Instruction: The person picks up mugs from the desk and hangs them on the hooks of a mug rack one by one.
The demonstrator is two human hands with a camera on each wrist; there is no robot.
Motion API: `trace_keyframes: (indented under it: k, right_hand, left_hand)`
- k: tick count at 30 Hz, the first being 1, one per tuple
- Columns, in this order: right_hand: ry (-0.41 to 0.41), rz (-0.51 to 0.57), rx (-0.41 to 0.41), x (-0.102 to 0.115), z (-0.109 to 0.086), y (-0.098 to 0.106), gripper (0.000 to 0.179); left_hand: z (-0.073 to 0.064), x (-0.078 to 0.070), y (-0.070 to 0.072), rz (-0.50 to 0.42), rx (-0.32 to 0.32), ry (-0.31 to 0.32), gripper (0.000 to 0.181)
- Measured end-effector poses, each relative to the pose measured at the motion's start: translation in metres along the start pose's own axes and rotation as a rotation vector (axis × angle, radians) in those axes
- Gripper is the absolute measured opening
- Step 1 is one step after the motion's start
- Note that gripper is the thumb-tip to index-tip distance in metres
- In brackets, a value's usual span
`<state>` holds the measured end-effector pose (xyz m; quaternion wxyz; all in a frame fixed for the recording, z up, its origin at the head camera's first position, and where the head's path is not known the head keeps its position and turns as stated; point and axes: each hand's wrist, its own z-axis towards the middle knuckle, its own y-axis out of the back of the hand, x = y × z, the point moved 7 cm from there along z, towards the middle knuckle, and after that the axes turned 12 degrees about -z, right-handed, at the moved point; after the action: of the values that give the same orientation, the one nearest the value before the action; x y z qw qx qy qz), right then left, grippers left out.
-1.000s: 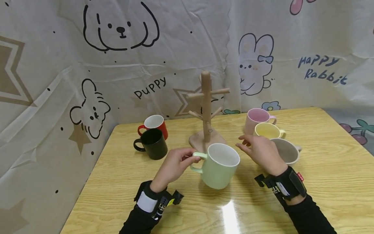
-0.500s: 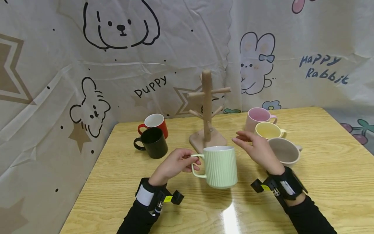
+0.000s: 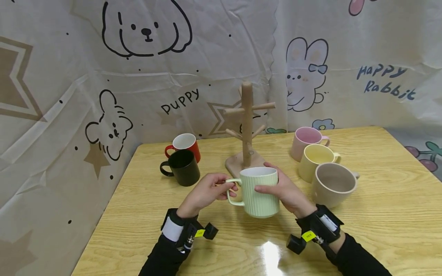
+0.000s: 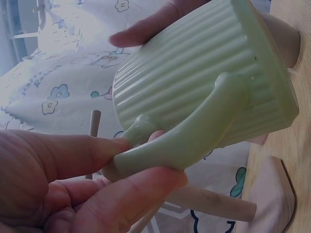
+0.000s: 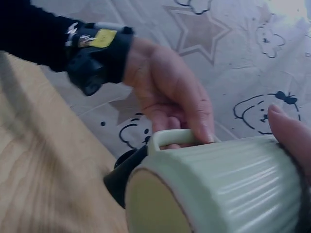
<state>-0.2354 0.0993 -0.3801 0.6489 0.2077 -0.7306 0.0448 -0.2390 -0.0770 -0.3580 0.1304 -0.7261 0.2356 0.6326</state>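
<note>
- Pale green mug (image 3: pixel 260 201), ribbed and rim up, is held off the table (image 3: pixel 127 237) between a person's two hands, its underside showing in the right wrist view.
- Left hand (image 3: pixel 214 188), at the mug's 9 o'clock, has its grip pinched on the handle (image 4: pixel 194 131) between thumb and fingers.
- Right hand (image 3: pixel 288 193), at 3 o'clock, has its grip clamped round the mug's body, thumb across the near side.
- Wooden stand (image 3: pixel 247 126), a pegged upright post on a flat base, rises beyond the mug at 12 o'clock.
- Black mug (image 3: pixel 184 170) stands toward 10 o'clock, red mug (image 3: pixel 195 149) just behind it.
- Beige mug (image 3: pixel 326 191) stands at 3 o'clock past the right hand; yellow mug (image 3: pixel 307 168) and pink mug (image 3: pixel 298 147) line up behind it toward 2 o'clock.
- Printed cloth (image 3: pixel 214 50) lettered "PUPPY" and "Happy Rabbit" fills the background at 12 o'clock.
</note>
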Motion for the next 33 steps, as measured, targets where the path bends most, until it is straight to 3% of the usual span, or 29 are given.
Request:
trace_keyframes:
  k: [8,13,17,21,26,29,33]
  right_hand:
    - [0.039,0.013,-0.105,-0.002,0.003,-0.007,0.074]
    - [0.051,0.01,-0.137,-0.001,0.001,-0.009,0.073]
    - [0.058,0.04,-0.219,0.002,-0.008,-0.006,0.074]
    - [0.082,0.182,-0.372,0.001,-0.018,0.005,0.066]
    - [0.2,0.43,-0.565,-0.006,-0.019,0.017,0.051]
    - [0.255,0.508,-0.617,-0.01,-0.014,0.019,0.045]
    - [0.248,0.541,-0.623,-0.014,-0.001,0.018,0.043]
  left_hand:
    - [-0.002,-0.001,0.002,0.056,-0.041,0.01,0.02]
    - [-0.005,-0.008,0.003,0.182,-0.076,-0.053,0.017]
    - [-0.014,-0.018,0.01,0.308,-0.135,-0.109,0.026]
    - [-0.024,-0.03,0.025,0.348,-0.219,-0.159,0.04]
    - [-0.035,-0.042,0.045,0.302,-0.312,-0.224,0.036]
    - [-0.038,-0.044,0.05,0.288,-0.328,-0.228,0.034]
    - [-0.037,-0.042,0.051,0.297,-0.323,-0.217,0.033]
